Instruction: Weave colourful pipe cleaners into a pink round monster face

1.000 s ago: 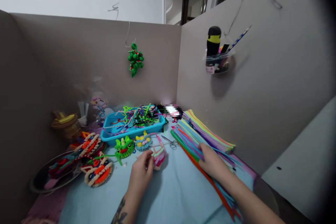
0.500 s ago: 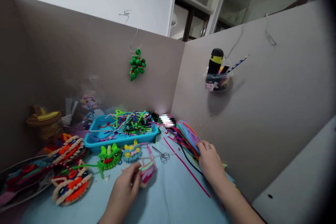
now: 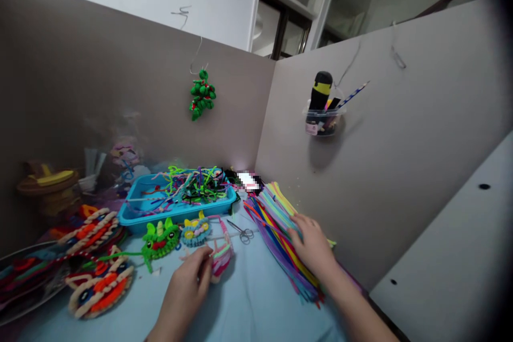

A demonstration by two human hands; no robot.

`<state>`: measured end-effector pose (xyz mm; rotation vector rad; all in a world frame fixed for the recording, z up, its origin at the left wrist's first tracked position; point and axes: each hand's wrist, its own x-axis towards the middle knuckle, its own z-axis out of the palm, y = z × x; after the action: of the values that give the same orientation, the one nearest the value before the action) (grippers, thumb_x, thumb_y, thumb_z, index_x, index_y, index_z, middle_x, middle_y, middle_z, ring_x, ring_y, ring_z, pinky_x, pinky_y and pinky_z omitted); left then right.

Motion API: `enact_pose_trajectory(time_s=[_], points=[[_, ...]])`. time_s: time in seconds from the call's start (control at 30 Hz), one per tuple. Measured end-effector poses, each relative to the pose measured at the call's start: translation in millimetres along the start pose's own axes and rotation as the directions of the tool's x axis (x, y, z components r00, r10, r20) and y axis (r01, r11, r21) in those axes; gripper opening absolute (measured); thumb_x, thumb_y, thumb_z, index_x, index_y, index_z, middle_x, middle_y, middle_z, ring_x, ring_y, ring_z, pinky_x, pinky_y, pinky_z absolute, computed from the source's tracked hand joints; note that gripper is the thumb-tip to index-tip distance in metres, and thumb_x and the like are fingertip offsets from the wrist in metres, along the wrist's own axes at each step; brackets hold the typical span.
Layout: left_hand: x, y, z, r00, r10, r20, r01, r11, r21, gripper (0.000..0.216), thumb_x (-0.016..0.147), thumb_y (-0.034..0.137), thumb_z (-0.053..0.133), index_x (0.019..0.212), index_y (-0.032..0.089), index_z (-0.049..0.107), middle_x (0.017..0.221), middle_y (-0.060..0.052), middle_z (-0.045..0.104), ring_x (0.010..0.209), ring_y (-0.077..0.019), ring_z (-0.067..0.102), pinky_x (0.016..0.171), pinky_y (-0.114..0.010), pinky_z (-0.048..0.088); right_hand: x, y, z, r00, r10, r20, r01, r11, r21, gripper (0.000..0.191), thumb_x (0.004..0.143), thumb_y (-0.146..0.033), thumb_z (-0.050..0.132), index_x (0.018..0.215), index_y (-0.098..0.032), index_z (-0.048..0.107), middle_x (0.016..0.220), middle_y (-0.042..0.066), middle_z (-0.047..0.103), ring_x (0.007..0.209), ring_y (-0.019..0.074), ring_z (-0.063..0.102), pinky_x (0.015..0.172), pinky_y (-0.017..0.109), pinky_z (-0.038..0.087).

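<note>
My left hand point(image 3: 188, 278) is closed in a pinch on a small pink and white pipe-cleaner piece point(image 3: 221, 263), just above the table. The fingers hide part of the piece. On the right, my right hand point(image 3: 315, 243) lies over a thick bundle of multicoloured pipe cleaners point(image 3: 276, 240). Its thumb and fingers curl around some of the strands, and the palm covers part of the bundle. Near the left hand sit a blue and yellow pipe-cleaner ornament point(image 3: 195, 231) and a green one point(image 3: 160, 240) shaped like an animal face. A pair of scissors point(image 3: 243, 233) rests between the hands.
A blue tray point(image 3: 160, 218) full of loose pipe-cleaner pieces stands behind. Orange and beige ornaments point(image 3: 102, 288) lie at the left beside a round container. A green ornament point(image 3: 202, 95) and a clear cup of tools point(image 3: 321, 122) hang on the grey partitions.
The pipe cleaners at the right have shifted into a wider, fanned bundle reaching closer to me, covering where a single red strand lay. My left hand keeps its hold, and the view has turned slightly right.
</note>
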<state>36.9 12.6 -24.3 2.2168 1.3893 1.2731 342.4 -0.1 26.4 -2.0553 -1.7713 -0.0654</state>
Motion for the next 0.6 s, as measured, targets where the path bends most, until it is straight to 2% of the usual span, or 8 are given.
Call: enact_pose_trajectory(time_s=[0.07,0.13,0.17,0.27,0.37,0.43,0.5,0.6], points=[[0.0,0.4,-0.2,1.000,0.004,0.001,-0.004,1.000,0.005,0.023,0.085,0.030,0.045,0.095,0.020,0.063,0.086,-0.005,0.074,0.071,-0.0180,0.071,0.061,-0.025,0.056,0.7,6.8,1.6,0.988,0.096,0.119,-0.092,0.995,-0.039,0.055,0.086,-0.035,0.047,0.131,-0.006,0.047,0.134,0.021,0.050,0.122,0.0325,0.046,0.100,0.045,0.036],[0.0,0.7,-0.8,1.000,0.002,-0.001,-0.002,1.000,0.013,0.023,0.085,0.030,0.045,0.094,0.020,0.063,0.086,-0.004,0.074,0.071,-0.0180,0.071,0.061,-0.025,0.056,-9.5,3.3,14.0,0.952,0.012,0.305,-0.012,1.000,-0.005,0.060,0.081,-0.038,0.054,0.132,-0.007,0.048,0.140,0.020,0.044,0.128,0.0320,0.041,0.105,0.042,0.033],[0.0,0.7,-1.2,1.000,0.001,-0.003,-0.001,1.000,0.016,0.023,0.085,0.031,0.045,0.094,0.020,0.063,0.086,-0.005,0.074,0.071,-0.0181,0.071,0.061,-0.025,0.056,-16.9,-0.9,21.6,0.938,-0.048,0.342,0.046,0.999,0.014,0.068,0.075,-0.039,0.062,0.134,-0.009,0.046,0.144,0.018,0.040,0.132,0.0326,0.036,0.107,0.041,0.029],[-0.2,-0.3,-1.5,1.000,-0.001,-0.002,0.001,1.000,0.025,0.023,0.084,0.031,0.046,0.094,0.019,0.063,0.085,-0.005,0.074,0.070,-0.0184,0.071,0.062,-0.025,0.056,-33.0,-11.7,34.6,0.944,-0.076,0.323,0.072,0.997,0.025,0.081,0.070,-0.040,0.067,0.138,-0.005,0.039,0.147,0.020,0.033,0.138,0.0337,0.025,0.111,0.041,0.023],[-0.6,-2.5,-0.5,1.000,-0.003,0.007,0.003,1.000,0.015,0.023,0.084,0.031,0.046,0.094,0.020,0.063,0.084,-0.004,0.074,0.070,-0.0178,0.071,0.061,-0.024,0.056,-22.0,-4.1,22.7,0.938,-0.119,0.325,0.098,0.992,0.079,0.055,0.084,-0.035,0.050,0.132,-0.009,0.048,0.141,0.017,0.045,0.131,0.0260,0.040,0.106,0.035,0.031],[-0.9,-4.0,0.3,1.000,-0.006,0.010,0.006,1.000,0.009,0.023,0.084,0.032,0.046,0.094,0.020,0.063,0.085,-0.004,0.074,0.070,-0.0178,0.071,0.061,-0.024,0.057,-1.9,10.3,9.0,0.967,-0.043,0.252,0.050,0.999,-0.022,0.040,0.091,-0.029,0.037,0.126,-0.016,0.054,0.129,0.011,0.058,0.118,0.0192,0.053,0.098,0.028,0.038],[-0.9,-4.9,0.9,1.000,-0.010,0.008,0.010,1.000,0.012,0.023,0.084,0.032,0.046,0.094,0.020,0.063,0.086,-0.005,0.074,0.071,-0.0182,0.071,0.062,-0.025,0.057,19.7,25.9,1.2,0.981,0.030,0.193,-0.011,0.995,-0.100,0.038,0.092,-0.019,0.032,0.122,-0.014,0.055,0.124,0.013,0.060,0.113,0.0199,0.055,0.097,0.029,0.036],[-0.8,-5.0,0.8,1.000,-0.008,0.010,0.007,1.000,0.019,0.023,0.084,0.032,0.046,0.094,0.020,0.063,0.087,-0.006,0.074,0.073,-0.0188,0.071,0.065,-0.026,0.057,41.7,42.0,7.7,0.972,0.142,0.188,-0.100,0.971,-0.216,0.032,0.084,-0.009,0.042,0.111,-0.006,0.058,0.108,0.020,0.064,0.101,0.0247,0.060,0.087,0.033,0.039]])
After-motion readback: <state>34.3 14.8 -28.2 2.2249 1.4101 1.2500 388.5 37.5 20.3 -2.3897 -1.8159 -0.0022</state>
